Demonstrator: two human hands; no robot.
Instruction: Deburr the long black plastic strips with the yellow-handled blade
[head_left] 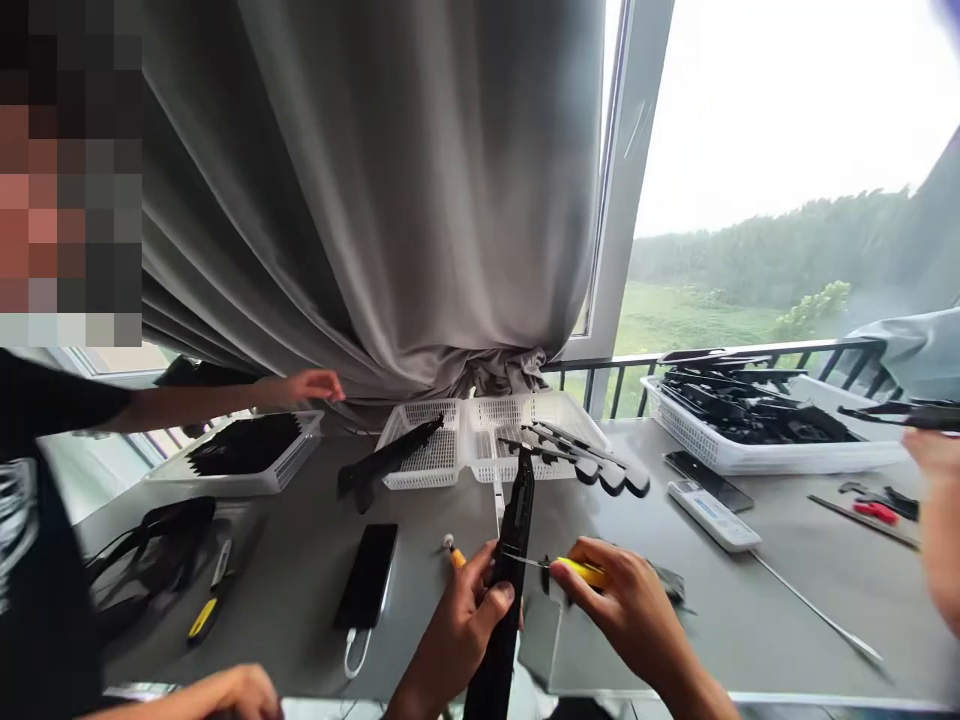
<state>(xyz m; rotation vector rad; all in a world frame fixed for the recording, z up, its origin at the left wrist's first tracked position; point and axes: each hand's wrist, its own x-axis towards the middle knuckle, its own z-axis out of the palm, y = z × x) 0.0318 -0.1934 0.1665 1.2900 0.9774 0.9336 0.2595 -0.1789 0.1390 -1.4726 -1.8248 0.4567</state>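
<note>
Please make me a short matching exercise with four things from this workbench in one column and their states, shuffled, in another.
Things
1. The camera wearer's left hand
2. The camera wearer's right hand
3. The phone left of the wearer's hands
4. The white basket at the right

States
A. Heaped with black parts
B. Gripping a long black part
C. Attached to a white cable
D. Holding a yellow-handled tool

Pairs: 1-B, 2-D, 3-C, 4-A
</note>
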